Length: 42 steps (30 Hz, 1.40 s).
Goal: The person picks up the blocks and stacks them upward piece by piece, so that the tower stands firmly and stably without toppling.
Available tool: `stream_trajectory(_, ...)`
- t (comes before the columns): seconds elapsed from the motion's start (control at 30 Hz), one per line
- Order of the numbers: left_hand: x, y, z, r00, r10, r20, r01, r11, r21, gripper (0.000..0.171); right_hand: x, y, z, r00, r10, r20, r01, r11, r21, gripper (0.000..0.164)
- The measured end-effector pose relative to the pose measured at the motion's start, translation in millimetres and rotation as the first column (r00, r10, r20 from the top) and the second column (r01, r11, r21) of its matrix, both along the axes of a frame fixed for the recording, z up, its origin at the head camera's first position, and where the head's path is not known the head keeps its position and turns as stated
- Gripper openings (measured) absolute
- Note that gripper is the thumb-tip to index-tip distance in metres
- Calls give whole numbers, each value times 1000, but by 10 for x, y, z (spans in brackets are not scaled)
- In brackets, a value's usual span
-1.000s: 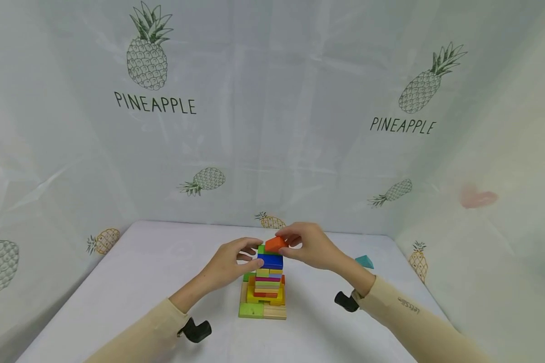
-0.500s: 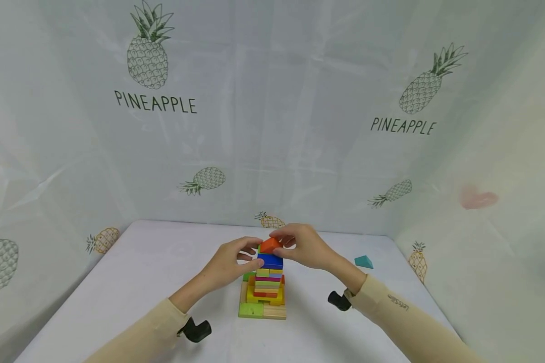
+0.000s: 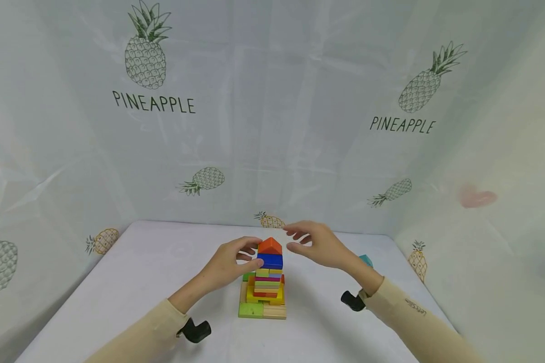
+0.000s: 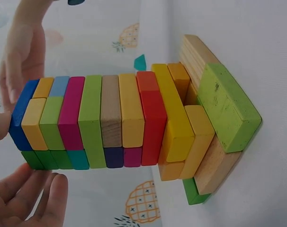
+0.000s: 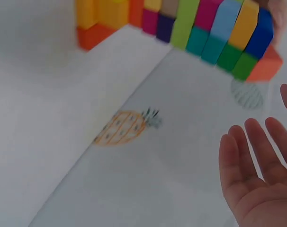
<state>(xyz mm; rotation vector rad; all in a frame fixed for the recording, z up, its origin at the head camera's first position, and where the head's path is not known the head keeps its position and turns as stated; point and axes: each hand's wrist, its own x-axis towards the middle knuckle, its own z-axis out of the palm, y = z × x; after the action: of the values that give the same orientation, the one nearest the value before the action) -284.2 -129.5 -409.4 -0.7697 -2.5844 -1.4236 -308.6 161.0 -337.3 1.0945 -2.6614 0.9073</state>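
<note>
A tall tower of coloured wooden blocks (image 4: 94, 118) stands upright on a base of flat blocks (image 3: 251, 310). On top sits an orange triangular block (image 3: 270, 246), just above a blue block (image 3: 270, 261). My left hand (image 3: 232, 263) holds the tower near its top, thumb against the blue block and fingers around the far side by a green block (image 4: 32, 160). Just right of the top, my right hand (image 3: 320, 245) is apart from the tower, holding nothing. The right wrist view shows its fingers (image 5: 269, 156) spread and relaxed.
A teal triangular block (image 3: 366, 259) lies on the white table (image 3: 163, 262) at the right, partly behind the right forearm. Behind the table hangs a pale curtain (image 3: 272, 126) printed with pineapples. Black wrist cameras (image 3: 196, 330) jut from the sleeves.
My right hand moved left with the orange triangular block, set it on top of the tower, let it go and drew back to the right. The left hand stays in place.
</note>
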Motion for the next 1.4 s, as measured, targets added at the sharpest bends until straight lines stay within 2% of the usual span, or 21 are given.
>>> stream_trajectory(0.1,-1,5,0,1000,0,2,0,1000,4,57,-44,307,-33,999,-46,-30,46,999,5,43)
stream_trajectory(0.2,-1,8,0,1000,0,0,0,1000,3,57,-125,684,-135,995,-91,-44,91,996,9,44)
stream_trajectory(0.4,15,6,7,1000,14,-1,-14,1000,-4,57,-309,1449,-498,981,-188,-56,191,980,61,45)
stream_trajectory(0.5,31,-2,18,1000,23,0,-23,1000,-4,57,-389,1735,-677,970,-234,-60,239,966,100,45)
stream_trajectory(0.6,42,-5,28,1000,24,2,-24,1000,-1,56,-445,1947,-809,961,-275,-26,276,954,115,47)
stream_trajectory(0.8,40,-1,32,1000,14,3,-14,1000,5,56,-514,2171,-997,944,-325,52,316,939,133,50)
stream_trajectory(1.17,4,14,-9,1000,6,0,-6,1000,6,56,-605,2313,-1303,904,-416,100,404,907,121,46)
stream_trajectory(1.4,5,6,-5,1000,21,0,-21,1000,-5,56,-655,2334,-1386,907,-412,89,400,908,125,37)
